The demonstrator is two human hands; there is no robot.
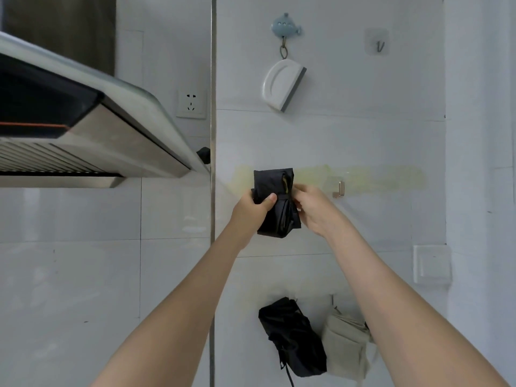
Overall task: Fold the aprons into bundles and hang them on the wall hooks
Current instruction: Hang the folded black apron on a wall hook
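Reaching up from the bottom of the view, two bare forearms meet at a black apron bundle [276, 203] held in front of the white tiled wall [363, 141]. The left hand [252, 209] is clamped on the bundle's left edge, thumb pressed across the front of the cloth at its waist. The right hand [312, 208] pinches the right side at the same height, where a thin black tie cinches the fabric; its fingertips are partly hidden behind the cloth. The hands are close together, with only the bundle between them.

The bundle is a dark, matte, tightly folded roll, narrowed at the tie and flaring above and below, with a sliver of tan lining showing in its upper fold. Its long axis runs nearly vertical, the top leaning slightly left and the lower end angled slightly right.

Below the arms, a second black bundle [293, 336] and a beige bundle [346, 344] hang side by side on the wall, touching or nearly so, a black strap trailing from the dark one.

Just right of the hands a small metal hook [341, 189] sits on a yellowish stained band. Higher up, a whale-shaped hook [285, 25] carries a white squeegee [282, 85], and a clear adhesive hook [379, 45] is to its right. A range hood [83, 129] juts in at left, beside a wall socket [191, 104].
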